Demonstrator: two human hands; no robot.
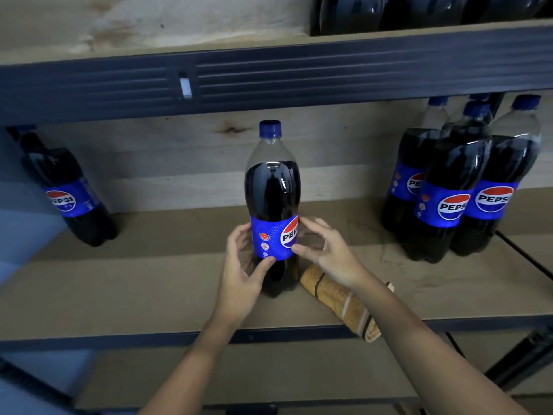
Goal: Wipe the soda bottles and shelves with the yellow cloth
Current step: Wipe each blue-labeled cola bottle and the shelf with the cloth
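Bottle (273, 193) between both hands

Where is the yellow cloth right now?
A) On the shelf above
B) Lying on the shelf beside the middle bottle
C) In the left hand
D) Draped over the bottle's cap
B: the rolled yellow cloth lies on the shelf just right of the middle bottle, under the right hand's wrist; the left hand and right hand are on the bottle's label, not on the cloth.
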